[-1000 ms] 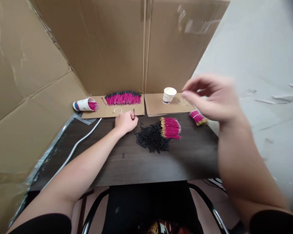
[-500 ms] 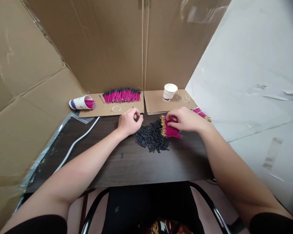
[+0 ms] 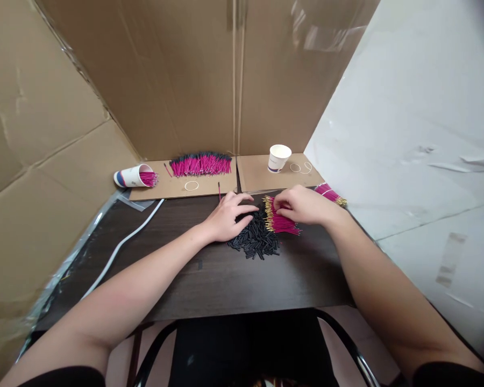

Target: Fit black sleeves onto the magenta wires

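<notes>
My left hand (image 3: 229, 216) rests on the left edge of a heap of short black tubes (image 3: 256, 241), its fingers spread over them and holding nothing I can see. A single pink wire (image 3: 219, 190) lies just behind that hand. My right hand (image 3: 302, 205) lies on a loose bundle of pink wires with gold tips (image 3: 279, 221), fingers curled and pinching at them. Both heaps sit mid-table on the dark wooden table (image 3: 210, 274).
At the back lie two cardboard sheets (image 3: 258, 171): a row of pink wires with black ends (image 3: 200, 164), a tipped paper cup of pink wires (image 3: 134, 176), an upright paper cup (image 3: 278, 158), rubber bands (image 3: 191, 185). A banded pink bundle (image 3: 329, 193) lies right. Cardboard walls enclose the table.
My right hand came down from the air onto the pink wire bundle. My left hand let go of the single pink wire and moved right onto the black tubes, fingers opening.
</notes>
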The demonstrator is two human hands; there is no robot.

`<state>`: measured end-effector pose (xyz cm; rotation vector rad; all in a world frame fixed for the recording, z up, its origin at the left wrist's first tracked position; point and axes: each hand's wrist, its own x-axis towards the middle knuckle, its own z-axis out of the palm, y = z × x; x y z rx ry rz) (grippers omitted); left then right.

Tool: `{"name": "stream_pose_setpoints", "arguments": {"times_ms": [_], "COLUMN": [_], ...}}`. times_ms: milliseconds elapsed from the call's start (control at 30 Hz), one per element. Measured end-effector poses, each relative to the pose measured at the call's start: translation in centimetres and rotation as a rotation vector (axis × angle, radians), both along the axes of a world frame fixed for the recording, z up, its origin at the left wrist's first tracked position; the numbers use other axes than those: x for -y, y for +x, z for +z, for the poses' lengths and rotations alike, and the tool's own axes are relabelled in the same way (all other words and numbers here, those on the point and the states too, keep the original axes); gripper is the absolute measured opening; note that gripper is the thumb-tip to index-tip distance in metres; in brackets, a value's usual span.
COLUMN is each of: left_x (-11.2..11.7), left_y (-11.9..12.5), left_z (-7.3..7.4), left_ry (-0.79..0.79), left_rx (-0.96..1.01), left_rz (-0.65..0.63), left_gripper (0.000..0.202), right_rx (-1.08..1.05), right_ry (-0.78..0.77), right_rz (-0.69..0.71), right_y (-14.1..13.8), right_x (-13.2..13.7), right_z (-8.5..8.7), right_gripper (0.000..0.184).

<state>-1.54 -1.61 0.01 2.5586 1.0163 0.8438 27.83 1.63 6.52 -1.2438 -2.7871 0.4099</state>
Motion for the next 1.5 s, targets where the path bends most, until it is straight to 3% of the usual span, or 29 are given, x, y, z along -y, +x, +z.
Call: {"name": "stream_pose_setpoints", "arguments": {"times_ms": [667, 1200, 1500], "left_x": [-0.17, -0.17, 0.34], "left_y": [0.15, 0.2, 0.47], "left_z": [-0.14, 0.02, 0.05], "left_ry": [-0.077, -0.095, -0.117], "left_rx": [0.143, 0.14, 0.27], "left_rz": [-0.053, -0.074, 0.128], "left_gripper": [0.007, 0.007, 0.003], "right_rx": [0.042, 0.095, 0.104], "right_ry": [0.042, 0.095, 0.113], "right_rz": [0.0, 0.029, 0.034], "right_y": [-0.7, -0.95, -0.96], "right_x": [0.64, 0.84, 0.97], "right_z": [-0.18, -0.59, -0.76], "right_gripper": [0.013, 0.016, 0.018]}}
